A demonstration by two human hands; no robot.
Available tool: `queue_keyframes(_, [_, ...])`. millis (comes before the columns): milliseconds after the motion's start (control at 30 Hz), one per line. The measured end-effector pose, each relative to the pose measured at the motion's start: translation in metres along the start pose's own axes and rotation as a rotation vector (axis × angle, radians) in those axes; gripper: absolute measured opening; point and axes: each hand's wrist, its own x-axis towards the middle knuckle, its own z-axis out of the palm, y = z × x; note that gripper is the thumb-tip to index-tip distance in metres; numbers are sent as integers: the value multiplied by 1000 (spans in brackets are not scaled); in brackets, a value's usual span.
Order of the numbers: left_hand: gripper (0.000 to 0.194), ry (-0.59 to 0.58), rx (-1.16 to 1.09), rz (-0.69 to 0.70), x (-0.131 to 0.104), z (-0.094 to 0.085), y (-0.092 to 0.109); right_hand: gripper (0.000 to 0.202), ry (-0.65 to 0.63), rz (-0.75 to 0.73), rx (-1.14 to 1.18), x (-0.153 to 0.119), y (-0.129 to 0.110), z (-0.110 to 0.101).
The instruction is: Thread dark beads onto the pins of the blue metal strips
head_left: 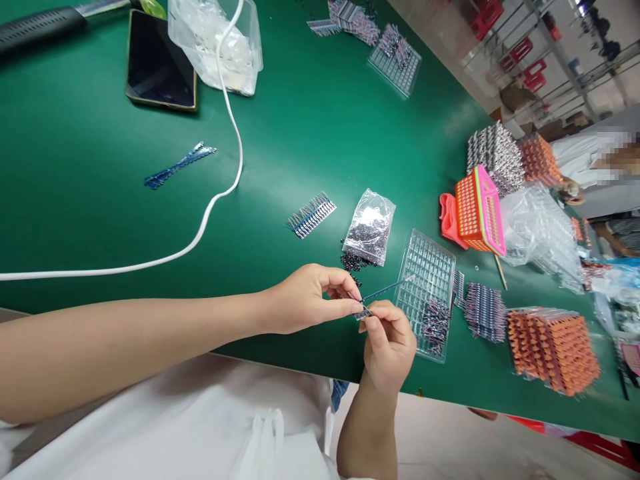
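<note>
My left hand [313,300] is closed, thumb and forefinger pinching near one end of a thin blue strip [387,289]. Fingers of my right hand [390,340] are pinched against the same end, where a small silver-and-dark patterned piece [363,313] shows between the two hands. The strip's free end slants up over a clear compartment tray [417,260], which has a heap of small dark-and-pink parts at its near end. Just beyond my hands lie loose black beads [353,261] and a clear plastic bag [371,223] of similar beads. A row of wire-legged pieces [313,215] lies farther left.
A white cable [200,233] crosses the green table at left, near blue strips [180,165], a phone [160,63] and a plastic tub [255,40]. Rightward stand orange stacks [553,350], dark bundled strips [485,312] and an orange-pink basket [473,207]. A co-worker's hand [573,192] appears far right.
</note>
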Motion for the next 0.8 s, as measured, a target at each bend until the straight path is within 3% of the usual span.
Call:
queue_keyframes(400, [12, -32, -256, -127, 1, 1, -6, 18, -74, 149, 63, 3, 4, -6])
queue_keyframes(800, [13, -16, -193, -143, 3, 0, -6, 10, -101, 177, 109, 3, 3, -7])
